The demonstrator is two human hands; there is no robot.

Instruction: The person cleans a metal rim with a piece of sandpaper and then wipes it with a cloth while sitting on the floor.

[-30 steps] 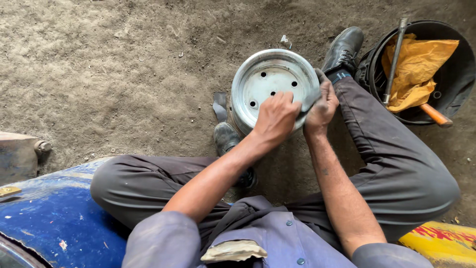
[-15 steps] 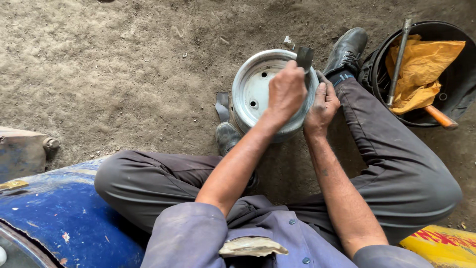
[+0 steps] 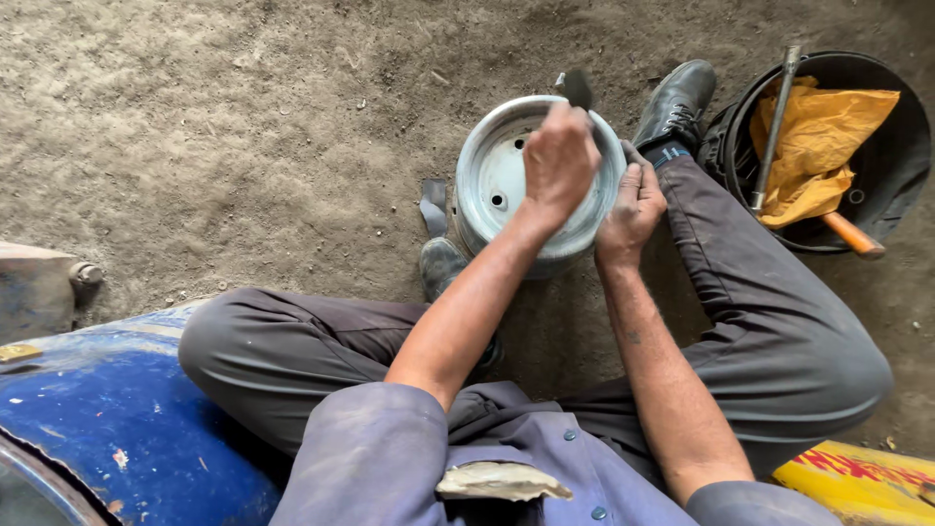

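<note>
Wheel rim (image 3: 497,180), a round grey metal one with small holes in its face, stands tilted on the dirt floor (image 3: 214,127) in the upper middle of the frame, between the legs of the sitting person, so that both hands can reach it easily. The right hand (image 3: 631,209) lies on the right edge of the rim with the fingers spread flat and holding nothing; I judge it presses there to keep the rim from turning or sliding. The left hand (image 3: 558,156) is above the face of the rim, its fingers closed in a fist around a small dark tool (image 3: 577,88), whose flat end sticks out at the top edge of the rim; what kind of tool it is I cannot tell. One black shoe (image 3: 677,102) rests just beside the rim on its right, and another shoe (image 3: 443,263) is below its left edge, so the feet seem to block the rim from both sides. In the upper right of the frame a black bucket (image 3: 896,175) holds a yellow cloth (image 3: 818,146) and a long metal bar (image 3: 774,127), near enough to reach. A blue metal body (image 3: 107,419) fills the lower left corner.
</note>
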